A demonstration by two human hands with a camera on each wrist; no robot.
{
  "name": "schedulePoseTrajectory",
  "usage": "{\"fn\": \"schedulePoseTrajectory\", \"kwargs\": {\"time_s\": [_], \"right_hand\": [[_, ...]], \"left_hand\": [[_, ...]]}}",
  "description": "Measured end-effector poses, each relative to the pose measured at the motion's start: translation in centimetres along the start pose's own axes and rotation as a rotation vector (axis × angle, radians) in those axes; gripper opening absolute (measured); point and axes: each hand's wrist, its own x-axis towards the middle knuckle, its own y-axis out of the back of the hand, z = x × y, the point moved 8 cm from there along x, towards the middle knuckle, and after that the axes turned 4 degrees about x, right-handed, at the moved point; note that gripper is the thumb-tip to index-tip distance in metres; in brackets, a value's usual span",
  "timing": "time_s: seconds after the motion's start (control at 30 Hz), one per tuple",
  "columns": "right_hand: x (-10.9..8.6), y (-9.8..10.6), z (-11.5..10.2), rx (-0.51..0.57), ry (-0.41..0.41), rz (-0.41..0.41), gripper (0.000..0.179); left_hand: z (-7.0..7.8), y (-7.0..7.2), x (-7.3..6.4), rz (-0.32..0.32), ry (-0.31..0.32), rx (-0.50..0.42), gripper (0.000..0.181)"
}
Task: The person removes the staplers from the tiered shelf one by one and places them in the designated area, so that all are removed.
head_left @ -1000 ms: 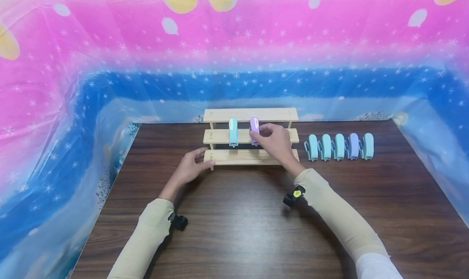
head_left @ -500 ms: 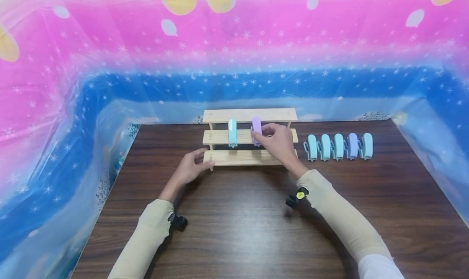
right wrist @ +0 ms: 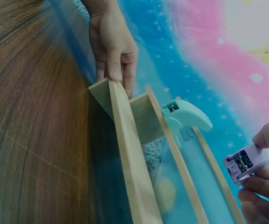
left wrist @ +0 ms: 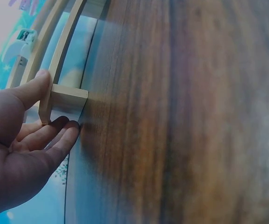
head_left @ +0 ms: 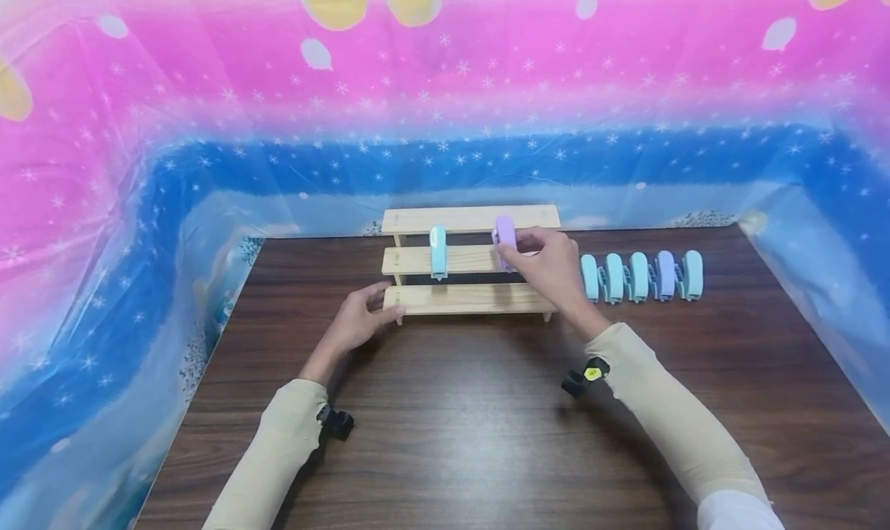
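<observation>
The purple stapler is pinched between the thumb and fingers of the right hand, a bit right of centre in the head view, in front of the middle shelf of the rack. Whether its base is rested on the wood cannot be told: the two are overlapped in the head view, and in the right wrist view the stapler is seen at lower right, to the side of the rack.

The left end of the bottom shelf is gripped by the left hand, left of centre; the thumb is laid on the wood, the fingers are loosely bent behind and under the end. The rack is presumably being steadied.

One green stapler is already set on the middle shelf, left of the purple stapler, with a gap between. A row of staplers, four green and one bluish purple, is lined up on the worktop at right of frame; the leftmost is partly hidden by the right hand.

Step in hand, as judged: the purple stapler's spot on the middle shelf is being picked. For the next move, spacing from the green stapler should be settled, the base seated flat, and the pinch released only once stability is assured.
</observation>
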Motion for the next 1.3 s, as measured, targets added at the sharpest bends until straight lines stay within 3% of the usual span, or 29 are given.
{"fn": "schedulePoseTrajectory", "kwargs": {"time_s": [0.73, 1.3], "right_hand": [[-0.1, 7.3, 1.9, -0.061, 0.012, 0.125, 0.042], [-1.7, 13.1, 4.4, -0.137, -0.066, 0.206, 0.051]], "left_hand": [[0.2, 0.2, 0.1, -0.002, 0.007, 0.006, 0.071], [-0.1, -0.1, 0.2, -0.008, 0.002, 0.003, 0.070]]}}
